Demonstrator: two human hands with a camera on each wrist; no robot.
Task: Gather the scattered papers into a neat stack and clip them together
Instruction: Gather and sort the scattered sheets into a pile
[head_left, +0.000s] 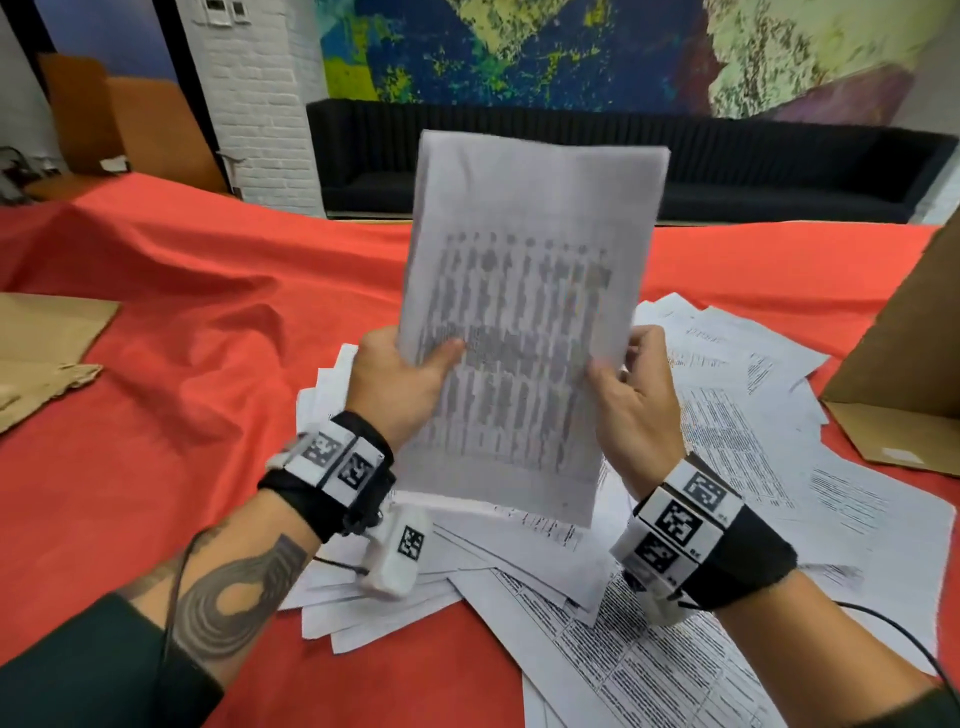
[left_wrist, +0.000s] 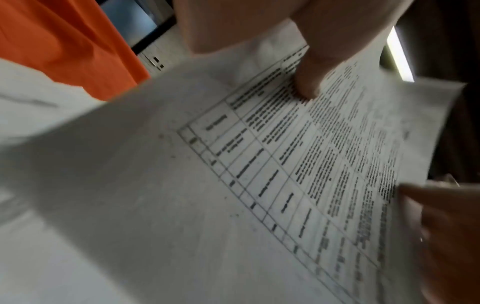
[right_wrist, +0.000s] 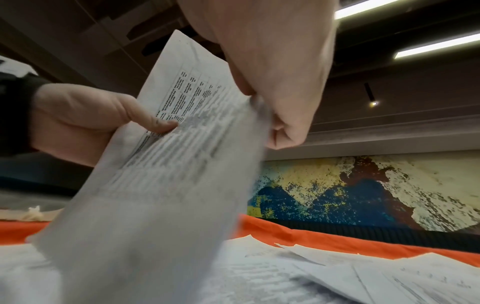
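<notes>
A bundle of printed sheets (head_left: 524, 322) stands upright in the air above the red-covered table (head_left: 182, 338), blurred by motion. My left hand (head_left: 400, 374) grips its left edge, thumb (left_wrist: 309, 82) pressed on the printed table. My right hand (head_left: 631, 384) grips the right edge, fingers curled round it (right_wrist: 280, 115). The bundle (right_wrist: 168, 164) shows between both hands in the right wrist view. Many loose papers (head_left: 727, 467) lie scattered under and to the right of the hands. No clip is visible.
A cardboard box (head_left: 904, 364) stands open at the right edge of the table. Flat brown cardboard (head_left: 41, 348) lies at the left. A black sofa (head_left: 779, 166) and a painted wall are beyond the table.
</notes>
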